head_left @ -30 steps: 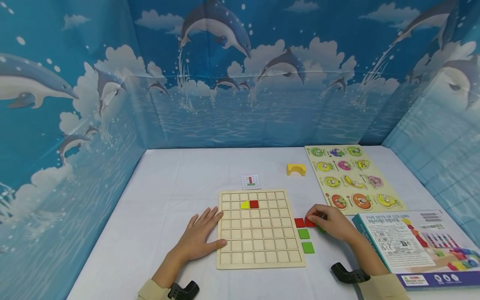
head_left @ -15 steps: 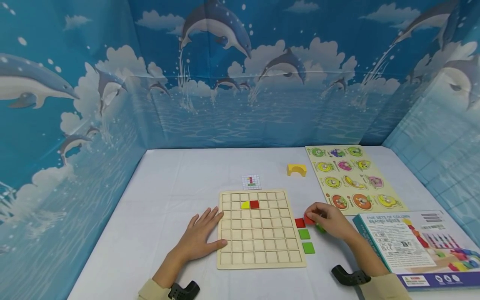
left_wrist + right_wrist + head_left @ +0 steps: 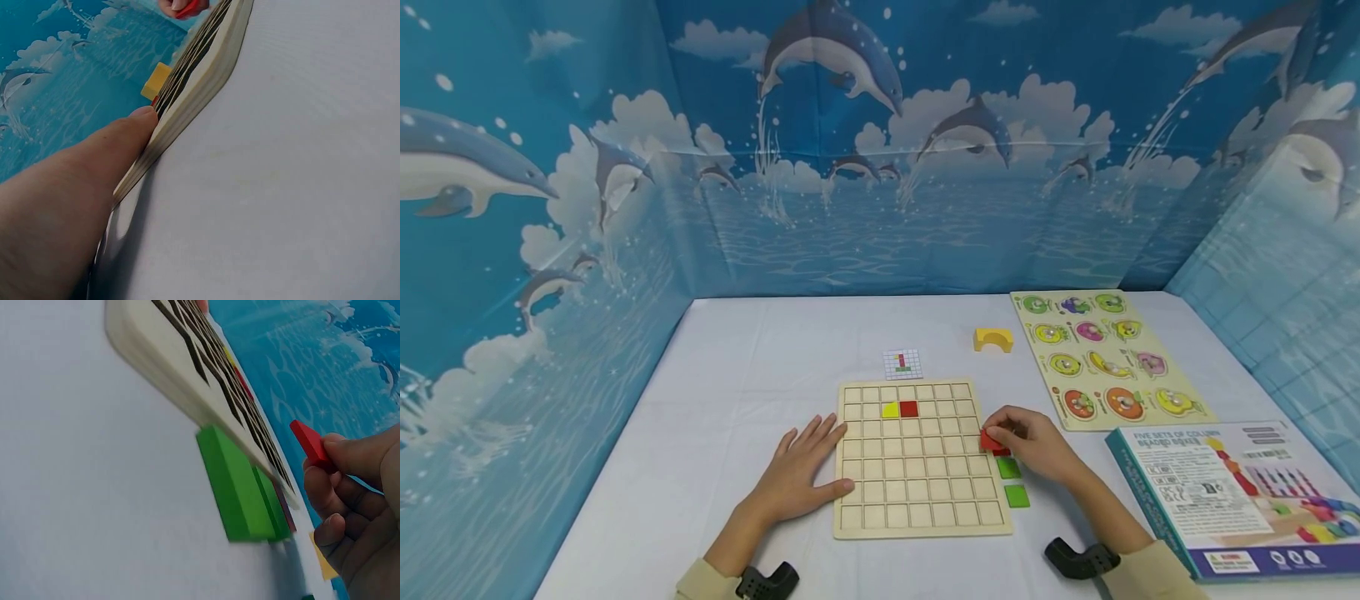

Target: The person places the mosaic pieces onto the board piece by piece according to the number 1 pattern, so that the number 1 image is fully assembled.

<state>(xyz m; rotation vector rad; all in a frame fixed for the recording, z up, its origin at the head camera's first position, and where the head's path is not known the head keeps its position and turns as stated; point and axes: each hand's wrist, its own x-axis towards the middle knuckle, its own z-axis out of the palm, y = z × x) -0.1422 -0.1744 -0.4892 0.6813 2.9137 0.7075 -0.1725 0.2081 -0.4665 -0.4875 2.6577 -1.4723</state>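
Observation:
My right hand pinches a red square tile between thumb and fingers, held up at the right edge of the wooden grid board. Another red tile lies partly hidden beneath it on the table. Two green square tiles, one nearer and one farther, lie along the same edge. On the board, a yellow piece and a red square fill neighbouring cells of an upper row. My left hand lies spread, its fingertips and thumb on the board's left edge.
Behind the board lies a small pattern card with a coloured figure. A yellow arch block stands farther right. A fruit puzzle board and a boxed set take up the right side. A dolphin-print curtain backs the table.
My right hand has lifted the red tile from beside the other red one and carried it left to the board's edge. My left hand has stayed in place.

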